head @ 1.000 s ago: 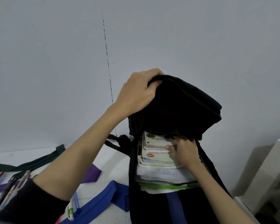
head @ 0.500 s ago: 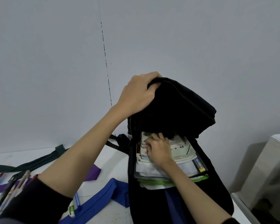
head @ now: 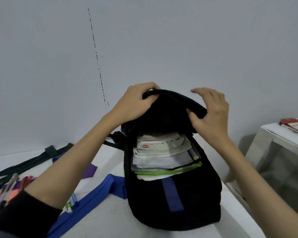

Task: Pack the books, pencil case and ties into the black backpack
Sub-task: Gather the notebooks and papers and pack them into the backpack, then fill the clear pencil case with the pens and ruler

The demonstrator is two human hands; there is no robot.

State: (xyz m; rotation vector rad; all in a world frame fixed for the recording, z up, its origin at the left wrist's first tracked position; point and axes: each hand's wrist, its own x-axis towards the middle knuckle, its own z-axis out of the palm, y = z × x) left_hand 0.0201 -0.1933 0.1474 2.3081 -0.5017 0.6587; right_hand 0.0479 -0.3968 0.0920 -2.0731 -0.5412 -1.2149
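While books [head: 162,152] fill backpack [head: 175,203], left hand [head: 136,102] clenched on flap [head: 170,107], right hand [head: 212,110] pinching it

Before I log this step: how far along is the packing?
Done: the books sit stacked inside the open black backpack. In hand: the left hand and right hand grip its top flap. Left: the blue tie, purple tie and dark green tie lie on the table, pens too.

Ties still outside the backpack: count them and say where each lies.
3 visible on the table, all left of the black backpack: a dark green tie farthest back, a purple tie beneath the left forearm, a blue tie nearest the backpack. The arm may hide more.
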